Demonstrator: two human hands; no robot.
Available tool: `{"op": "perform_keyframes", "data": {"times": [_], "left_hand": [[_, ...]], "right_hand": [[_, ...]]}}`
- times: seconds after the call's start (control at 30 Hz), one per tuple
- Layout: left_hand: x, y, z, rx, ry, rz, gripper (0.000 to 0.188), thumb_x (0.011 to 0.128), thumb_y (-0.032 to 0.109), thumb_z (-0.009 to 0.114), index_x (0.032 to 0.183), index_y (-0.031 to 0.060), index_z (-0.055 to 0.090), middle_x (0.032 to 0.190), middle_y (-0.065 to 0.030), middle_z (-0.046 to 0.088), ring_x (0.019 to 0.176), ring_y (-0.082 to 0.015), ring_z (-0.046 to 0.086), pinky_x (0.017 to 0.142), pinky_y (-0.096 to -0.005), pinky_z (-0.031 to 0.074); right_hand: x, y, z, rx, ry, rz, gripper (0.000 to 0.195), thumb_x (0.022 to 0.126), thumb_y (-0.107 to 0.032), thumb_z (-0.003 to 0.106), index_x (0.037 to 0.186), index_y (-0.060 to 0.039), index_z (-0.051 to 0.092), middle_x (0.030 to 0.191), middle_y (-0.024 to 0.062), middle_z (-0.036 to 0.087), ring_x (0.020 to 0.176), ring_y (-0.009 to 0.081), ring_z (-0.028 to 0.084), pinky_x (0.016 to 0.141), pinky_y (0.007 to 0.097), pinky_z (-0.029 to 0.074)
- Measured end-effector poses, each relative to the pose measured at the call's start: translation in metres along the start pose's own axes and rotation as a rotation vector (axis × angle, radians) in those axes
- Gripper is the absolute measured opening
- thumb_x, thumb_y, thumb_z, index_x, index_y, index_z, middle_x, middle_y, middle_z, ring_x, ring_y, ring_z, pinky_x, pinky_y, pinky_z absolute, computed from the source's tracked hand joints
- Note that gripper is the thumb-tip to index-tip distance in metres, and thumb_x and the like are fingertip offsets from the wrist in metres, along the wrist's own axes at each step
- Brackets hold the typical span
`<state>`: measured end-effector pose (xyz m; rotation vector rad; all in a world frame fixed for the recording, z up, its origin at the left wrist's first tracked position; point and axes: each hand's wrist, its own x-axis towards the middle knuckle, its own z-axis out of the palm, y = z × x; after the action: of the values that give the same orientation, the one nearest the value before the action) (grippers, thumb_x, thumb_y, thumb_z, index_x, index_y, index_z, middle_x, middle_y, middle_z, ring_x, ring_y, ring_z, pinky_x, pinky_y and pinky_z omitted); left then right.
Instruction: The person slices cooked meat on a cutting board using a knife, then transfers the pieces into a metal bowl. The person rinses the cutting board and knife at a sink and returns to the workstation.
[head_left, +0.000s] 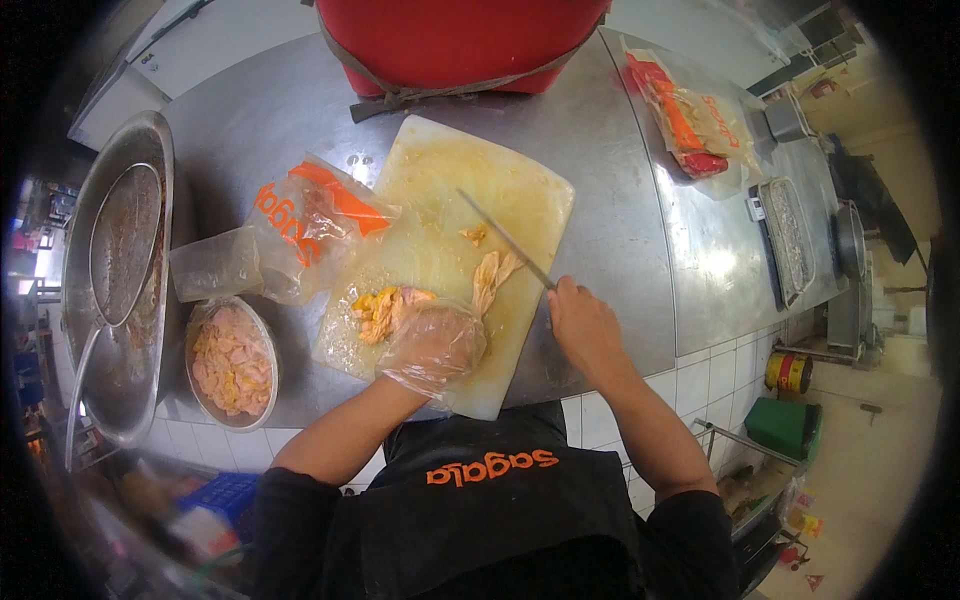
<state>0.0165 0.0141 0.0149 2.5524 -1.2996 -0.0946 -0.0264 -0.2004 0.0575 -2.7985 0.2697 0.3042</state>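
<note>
A white cutting board (465, 161), stained yellow, lies at an angle on the steel table. My left hand (439, 341), in a clear plastic glove, is over the board with its fingers on a pale strip of what looks like raw chicken skin (491, 281). Bunched yellowish pieces of skin (394, 309) lie against that hand's left side. My bare right hand (586, 326) grips a knife (506, 238) by its handle, most of which is hidden. The blade slants up and left across the board, just above the strip. Beyond the strip sits a small scrap (474, 235).
Left of the board are a clear plastic bag (289, 225), a metal bowl of raw pieces (232, 364) and a large metal basin (120, 367) holding a strainer (124, 244). A red container (465, 45) stands behind. Rightward lie a food package (679, 120) and a metal tray (787, 232).
</note>
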Motion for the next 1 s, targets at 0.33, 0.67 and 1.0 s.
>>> {"op": "perform_keyframes", "data": {"times": [0.33,0.67,1.0], "left_hand": [[-0.005,0.012,0.022,-0.085,0.225,0.061,0.013,0.070,0.016,0.055,0.079,0.0078,0.058,0.073,-0.0089,0.057,0.068,-0.0263,0.057,0.064,-0.0407,0.045],[0.010,-0.006,-0.036,0.141,-0.429,0.368,0.020,0.065,0.022,0.056,0.078,0.0074,0.059,0.065,-0.0099,0.059,0.061,-0.0241,0.059,0.056,-0.0390,0.045],[0.013,-0.020,-0.066,-0.275,-0.231,-0.056,0.030,0.078,0.031,0.050,0.072,0.0043,0.061,0.068,-0.0165,0.059,0.067,-0.0343,0.058,0.066,-0.0451,0.045]], "right_hand": [[-0.045,-0.024,0.006,0.173,-0.269,0.107,0.024,0.090,-0.022,0.043,0.093,0.0017,0.041,0.071,0.0279,0.056,0.071,0.0457,0.055,0.064,0.0540,0.041],[0.075,-0.084,0.019,0.062,-0.122,-0.256,0.014,0.085,-0.010,0.037,0.089,0.0003,0.047,0.080,0.0238,0.060,0.074,0.0376,0.061,0.065,0.0466,0.048],[0.028,-0.022,-0.035,0.219,0.143,-0.230,0.024,0.089,-0.026,0.045,0.085,-0.0021,0.045,0.070,0.0221,0.057,0.068,0.0420,0.055,0.059,0.0489,0.042]]}}
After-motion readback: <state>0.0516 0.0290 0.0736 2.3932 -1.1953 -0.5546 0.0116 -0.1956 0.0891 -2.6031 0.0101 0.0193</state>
